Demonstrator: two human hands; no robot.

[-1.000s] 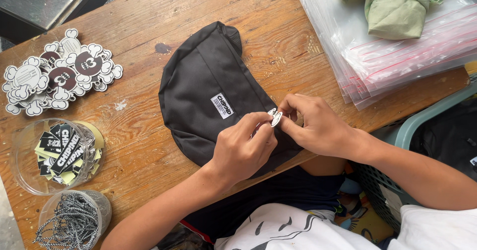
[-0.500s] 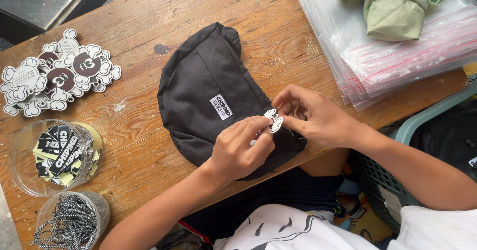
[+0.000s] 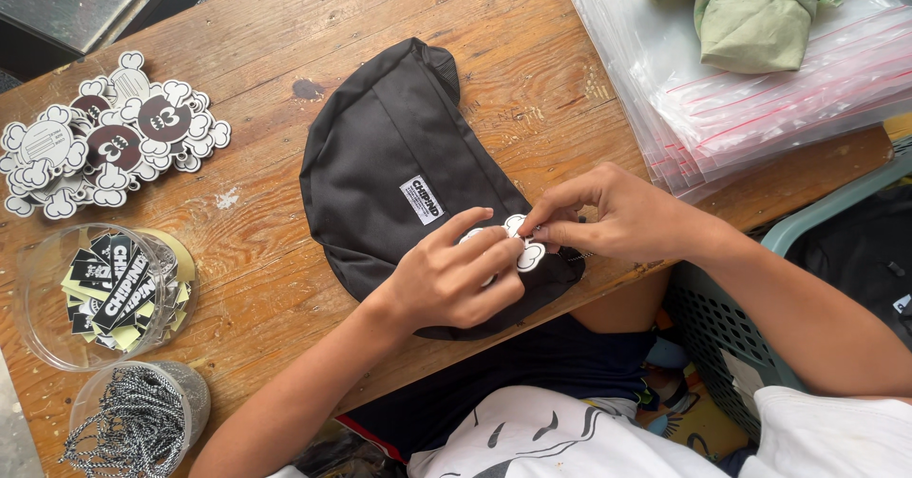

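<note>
Both hands lower now, white tag pinched between (on black bag).

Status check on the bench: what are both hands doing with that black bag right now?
Left hand and right hand pinch a white cut-out tag together. Tag sits at the black bag's near end. Nothing blocking.

Only 1 view is given, from a camera on the person's head looking steeply down over their own chest and forearms onto a wooden table. It sits close: the table edge nearest the body runs across the lower half, and the left hand and right hand meet near the centre. With just 1 view, no part of the scene is shared with another.
</note>
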